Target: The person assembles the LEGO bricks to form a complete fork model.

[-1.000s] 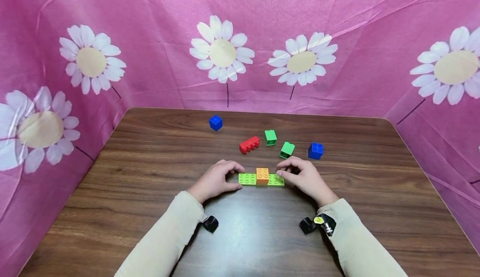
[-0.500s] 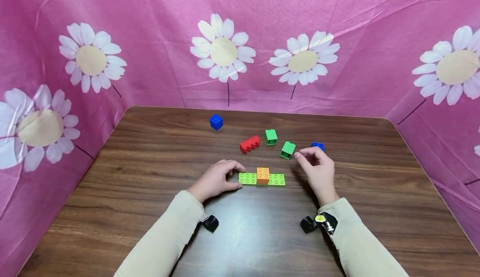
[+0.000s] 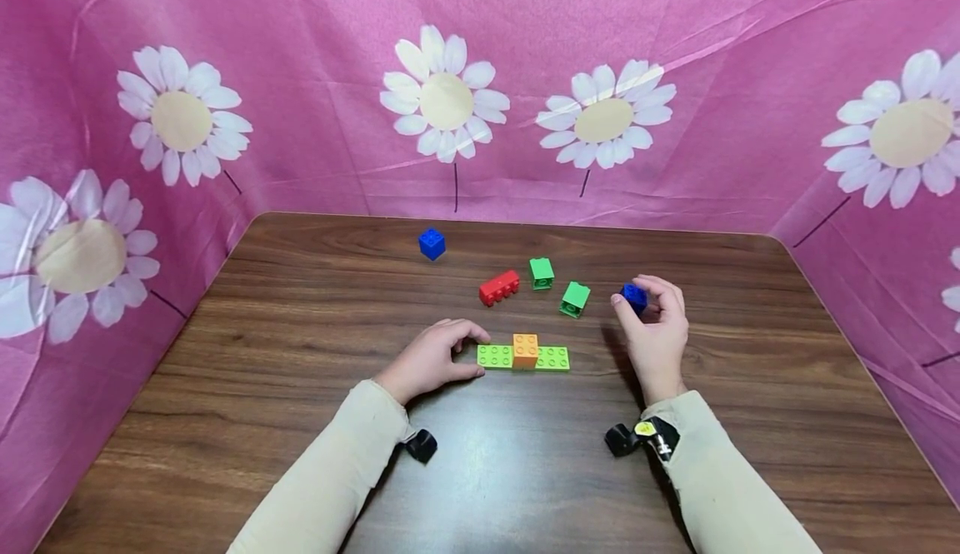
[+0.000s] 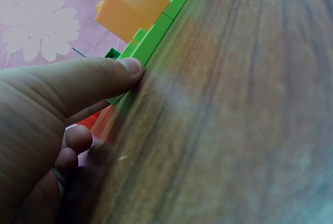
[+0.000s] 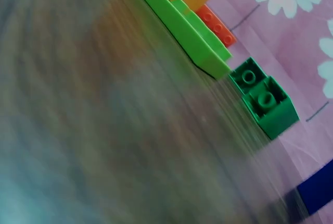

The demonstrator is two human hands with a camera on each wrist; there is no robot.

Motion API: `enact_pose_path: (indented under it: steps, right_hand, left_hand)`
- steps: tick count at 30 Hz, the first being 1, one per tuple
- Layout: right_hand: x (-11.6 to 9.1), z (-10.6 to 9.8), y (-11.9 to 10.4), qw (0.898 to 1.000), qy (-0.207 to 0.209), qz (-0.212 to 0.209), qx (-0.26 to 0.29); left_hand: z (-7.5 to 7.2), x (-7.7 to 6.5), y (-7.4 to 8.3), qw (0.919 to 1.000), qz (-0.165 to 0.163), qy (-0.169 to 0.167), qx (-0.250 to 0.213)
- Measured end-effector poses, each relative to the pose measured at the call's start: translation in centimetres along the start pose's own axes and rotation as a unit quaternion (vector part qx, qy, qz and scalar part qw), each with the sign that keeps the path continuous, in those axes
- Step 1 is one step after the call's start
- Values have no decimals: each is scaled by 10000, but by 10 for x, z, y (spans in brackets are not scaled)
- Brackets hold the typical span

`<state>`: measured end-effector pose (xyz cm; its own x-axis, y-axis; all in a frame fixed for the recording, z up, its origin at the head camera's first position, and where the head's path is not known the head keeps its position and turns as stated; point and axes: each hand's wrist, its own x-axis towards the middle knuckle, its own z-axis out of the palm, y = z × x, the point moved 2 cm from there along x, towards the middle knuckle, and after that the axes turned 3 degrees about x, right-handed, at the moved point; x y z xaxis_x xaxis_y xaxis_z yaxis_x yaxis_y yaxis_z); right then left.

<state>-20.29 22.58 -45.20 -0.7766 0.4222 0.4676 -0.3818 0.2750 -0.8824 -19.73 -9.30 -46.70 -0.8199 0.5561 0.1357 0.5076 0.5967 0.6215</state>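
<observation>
My left hand (image 3: pixel 431 362) pinches the left end of a light green toy brick (image 3: pixel 495 357), thumb in front and forefinger behind. A second light green brick (image 3: pixel 553 359) lies end to end with it, and an orange two-by-two brick (image 3: pixel 525 351) sits across their seam. The left wrist view has the thumb (image 4: pixel 117 73) pressed against the light green brick's side. Farther right, my right hand (image 3: pixel 656 329) grips a blue brick (image 3: pixel 633 298) between thumb and fingers. Only a dark blue corner of that brick (image 5: pixel 320 190) shows in the right wrist view.
Two green bricks (image 3: pixel 575 299) lie on their sides, hollow undersides facing forward, between the hands and the back. A red brick (image 3: pixel 499 288) lies tipped left of them. Another blue brick (image 3: pixel 432 244) stands near the brown table's (image 3: pixel 315 271) back edge, before a pink flowered cloth (image 3: pixel 315 104).
My right hand has left the right end of the light green bricks, moved right and away from me, and taken hold of the blue brick. The left hand has stayed in place.
</observation>
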Motion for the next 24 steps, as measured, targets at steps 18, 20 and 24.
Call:
enact_pose_path:
  steps: [18,20,24]
  right_hand:
    - [22,-23,25,9880,-882,1028,-744]
    - [22,-24,25,9865,-970,1095,-735]
    - [22,-24,25,9800,-1154,1297,-973]
  left_hand:
    - [-1,0,1,10000,-69,-53,8]
    - [-1,0,1,10000,-74,-51,5]
    - [-1,0,1,9999,-86,-52,5]
